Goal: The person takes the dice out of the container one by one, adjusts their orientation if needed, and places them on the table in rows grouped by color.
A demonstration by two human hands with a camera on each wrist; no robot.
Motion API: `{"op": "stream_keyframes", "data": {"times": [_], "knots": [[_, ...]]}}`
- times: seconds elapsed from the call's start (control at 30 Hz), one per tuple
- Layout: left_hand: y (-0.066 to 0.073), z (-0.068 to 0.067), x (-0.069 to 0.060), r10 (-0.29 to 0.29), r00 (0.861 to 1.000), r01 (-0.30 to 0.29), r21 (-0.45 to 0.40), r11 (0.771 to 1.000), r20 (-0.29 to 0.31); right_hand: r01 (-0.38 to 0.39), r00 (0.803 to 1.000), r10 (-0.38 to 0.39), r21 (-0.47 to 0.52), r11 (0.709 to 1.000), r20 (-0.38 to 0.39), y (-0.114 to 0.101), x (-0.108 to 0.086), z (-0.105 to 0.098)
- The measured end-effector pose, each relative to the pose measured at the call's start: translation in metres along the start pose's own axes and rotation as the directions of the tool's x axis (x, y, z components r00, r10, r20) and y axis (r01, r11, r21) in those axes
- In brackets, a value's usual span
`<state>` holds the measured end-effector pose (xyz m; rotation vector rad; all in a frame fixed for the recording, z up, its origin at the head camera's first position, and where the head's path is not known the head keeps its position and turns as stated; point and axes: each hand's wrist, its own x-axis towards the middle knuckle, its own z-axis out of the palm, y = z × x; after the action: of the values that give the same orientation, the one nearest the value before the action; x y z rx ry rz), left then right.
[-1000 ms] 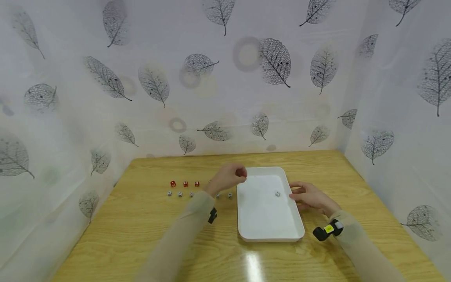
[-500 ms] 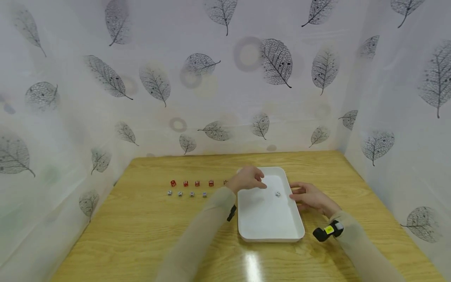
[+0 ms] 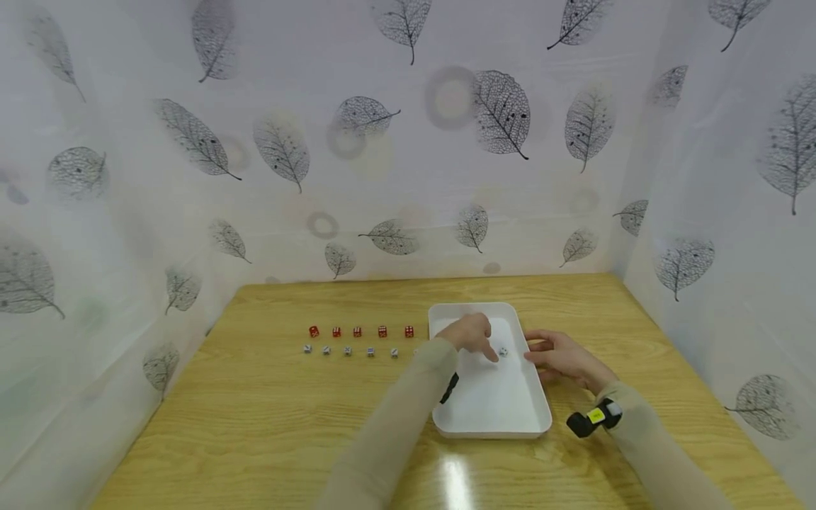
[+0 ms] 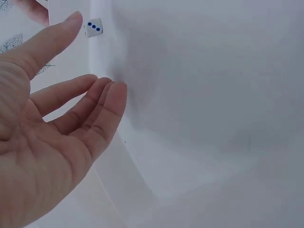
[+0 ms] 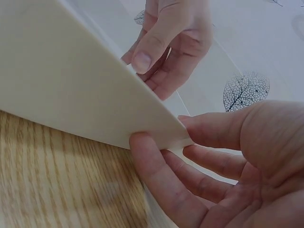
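Note:
A shallow white tray (image 3: 491,418) lies on the wooden table. Inside, near its right wall, is one white die (image 3: 503,352), which shows three blue dots in the left wrist view (image 4: 94,27). My left hand (image 3: 468,334) reaches over the tray from the left, thumb and fingers apart with nothing between them. The die sits just beyond the thumb tip. My right hand (image 3: 567,360) holds the tray's right side; in the right wrist view its fingertips (image 5: 141,137) touch the outer wall and the thumb is at the rim.
Left of the tray, several red dice (image 3: 357,331) stand in a row. In front of them runs a row of white dice (image 3: 347,351), its right end partly covered by the left sleeve. Leaf-patterned curtains (image 3: 395,177) close off the back and sides.
My left hand has moved right and toward me, from the tray's left edge to beside the die, uncovering dice in both rows. The right hand and the tray have stayed put.

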<state>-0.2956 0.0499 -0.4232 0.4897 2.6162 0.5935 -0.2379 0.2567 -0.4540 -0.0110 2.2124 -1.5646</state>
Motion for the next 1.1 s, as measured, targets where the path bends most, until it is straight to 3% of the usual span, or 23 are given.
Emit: {"op": "stream_keyframes", "data": {"times": [0.13, 0.37, 0.53, 0.73, 1.1], "knots": [[0.004, 0.008, 0.004, -0.017, 1.0, 0.016, -0.055, 0.998, -0.017, -0.003, 1.0, 0.003, 0.004, 1.0, -0.002, 0.002, 0.001, -0.001], [-0.002, 0.019, 0.011, -0.019, 0.996, 0.006, -0.152, 0.988, -0.082, -0.003, 1.0, 0.003, 0.01, 1.0, -0.001, 0.002, 0.002, -0.001], [-0.008, 0.024, 0.014, 0.0, 0.997, -0.016, -0.212, 0.977, -0.076, 0.005, 1.0, -0.005, 0.02, 1.0, 0.009, 0.001, 0.001, -0.002], [-0.009, 0.029, 0.015, 0.052, 0.995, -0.069, -0.226, 0.972, -0.079, -0.003, 1.0, 0.003, 0.003, 1.0, 0.007, 0.0, 0.001, -0.003], [-0.006, 0.032, 0.013, 0.034, 0.994, -0.056, -0.212, 0.976, -0.106, 0.005, 1.0, -0.006, 0.007, 1.0, 0.012, 0.001, 0.001, -0.003]]}}
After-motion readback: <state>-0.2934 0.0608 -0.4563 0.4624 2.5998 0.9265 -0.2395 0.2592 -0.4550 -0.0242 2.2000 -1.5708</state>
